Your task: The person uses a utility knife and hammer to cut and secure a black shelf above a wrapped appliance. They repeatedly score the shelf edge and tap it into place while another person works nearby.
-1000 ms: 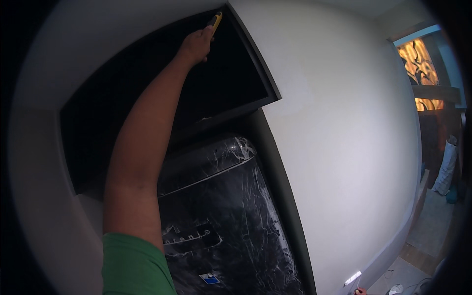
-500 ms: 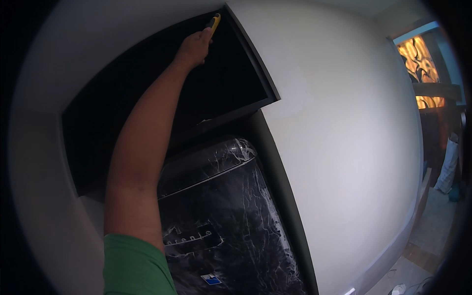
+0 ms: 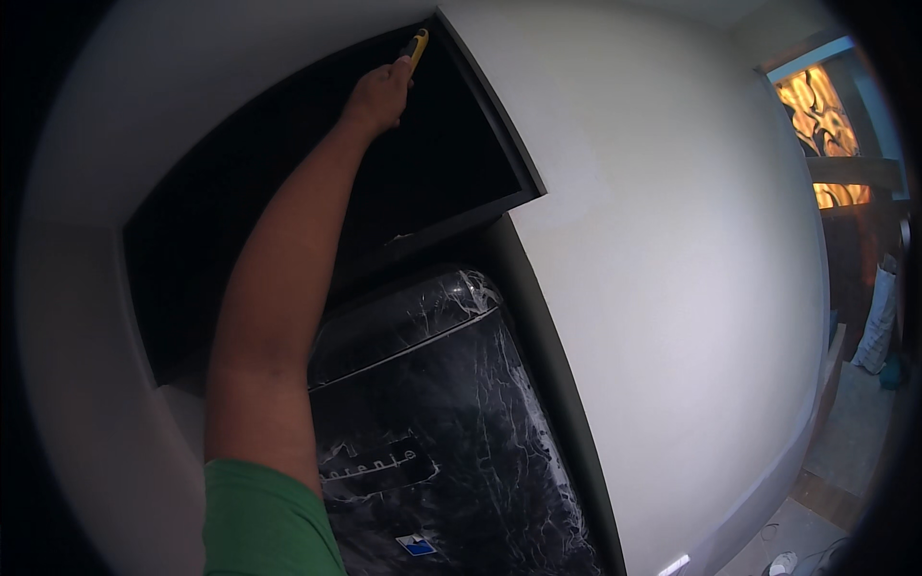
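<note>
My left hand point(image 3: 377, 99), at the end of an outstretched arm in a green sleeve, is closed around a slim yellow-and-black tool point(image 3: 418, 44) that looks like a utility knife. The tool points up toward the top right corner of a black recessed cabinet point(image 3: 523, 197). Whether its tip touches the cabinet's edge, I cannot tell. Below the cabinet stands a dark, rounded-corner refrigerator point(image 3: 451, 413) covered in wrinkled clear film, partly hidden by my arm. My right hand is out of view.
A pale wall point(image 3: 672, 240) borders the cabinet and refrigerator on the right. Farther right, a lit orange patterned panel point(image 3: 816, 110) shows above a dark structure, with a white wrapped roll point(image 3: 877, 322) leaning below it. Cables and a small white item point(image 3: 783, 564) lie on the floor.
The tool and my left hand have shifted very slightly. My grip on the tool stays the same, and the view has moved a little.
</note>
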`<state>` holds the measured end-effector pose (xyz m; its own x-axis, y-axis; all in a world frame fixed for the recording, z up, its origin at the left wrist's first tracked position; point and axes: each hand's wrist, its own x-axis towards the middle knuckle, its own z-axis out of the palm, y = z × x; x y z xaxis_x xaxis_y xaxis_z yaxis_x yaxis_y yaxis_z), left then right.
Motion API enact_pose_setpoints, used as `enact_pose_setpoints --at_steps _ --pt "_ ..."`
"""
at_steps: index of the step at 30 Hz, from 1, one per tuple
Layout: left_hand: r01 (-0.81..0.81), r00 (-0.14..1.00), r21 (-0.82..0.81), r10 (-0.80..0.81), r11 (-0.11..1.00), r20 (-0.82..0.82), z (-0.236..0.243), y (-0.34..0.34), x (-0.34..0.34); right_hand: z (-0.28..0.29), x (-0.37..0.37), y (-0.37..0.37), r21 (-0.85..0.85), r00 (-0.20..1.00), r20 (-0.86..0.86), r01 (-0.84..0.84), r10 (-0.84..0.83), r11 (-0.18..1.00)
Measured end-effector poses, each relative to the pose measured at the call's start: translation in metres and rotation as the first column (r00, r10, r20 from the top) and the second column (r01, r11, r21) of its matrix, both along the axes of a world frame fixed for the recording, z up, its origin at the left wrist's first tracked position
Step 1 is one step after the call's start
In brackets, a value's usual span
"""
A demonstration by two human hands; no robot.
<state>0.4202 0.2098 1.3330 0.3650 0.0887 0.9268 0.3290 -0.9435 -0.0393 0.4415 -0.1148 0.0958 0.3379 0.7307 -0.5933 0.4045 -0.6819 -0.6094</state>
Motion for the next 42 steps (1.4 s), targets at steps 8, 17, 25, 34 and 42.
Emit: enact_pose_setpoints --at_steps 8,17,25,34,42 --pt "0.056 0.998 0.0 -0.056 0.998 0.015 -0.006 -0.007 -0.001 -0.004 0.0 0.003 0.009 1.0 0.003 -0.011 0.011 1.0" --pt "-0.007 1.0 0.012 0.007 1.0 0.002 -0.003 -0.008 0.001 -0.009 0.001 0.004 0.017 1.0 0.008 -0.018 0.018 1.0" --pt "0.043 0.999 -0.042 -0.043 0.998 0.004 0.001 -0.005 0.001 -0.013 0.0 0.005 0.026 1.0 0.008 -0.02 0.02 0.999" --pt "-0.03 0.997 -0.003 0.03 1.0 -0.074 0.006 -0.007 -0.008 -0.018 0.001 0.009 0.035 0.999 0.012 -0.03 0.03 0.999" --pt "0.009 0.995 -0.026 -0.011 1.0 -0.094 0.002 -0.006 0.0 -0.022 -0.001 0.014 0.051 0.999 0.014 -0.041 0.04 0.998"
